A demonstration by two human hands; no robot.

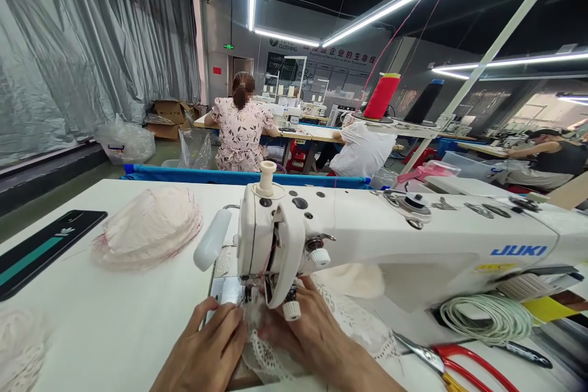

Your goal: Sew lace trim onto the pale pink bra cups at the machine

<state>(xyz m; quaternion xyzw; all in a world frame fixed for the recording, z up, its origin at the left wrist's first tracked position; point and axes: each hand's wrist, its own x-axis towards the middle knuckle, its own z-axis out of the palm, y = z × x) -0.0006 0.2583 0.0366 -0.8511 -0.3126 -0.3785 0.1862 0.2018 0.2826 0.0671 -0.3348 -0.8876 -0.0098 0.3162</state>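
A strip of white lace fabric lies under the needle area of a white sewing machine and spreads to the right beneath the arm. My left hand is at the fabric's left edge, fingers bent and close together, fingertips beside the presser foot. My right hand grips the lace just right of the needle; its fingertips are partly hidden behind the machine head, and its thumb side is blurred. A cream fabric piece lies behind the lace.
Left on the table are a stack of pale cut pieces, a phone and more lace. Red-handled scissors and a coiled pale green cord lie at right. Several people sit beyond, one in a floral top.
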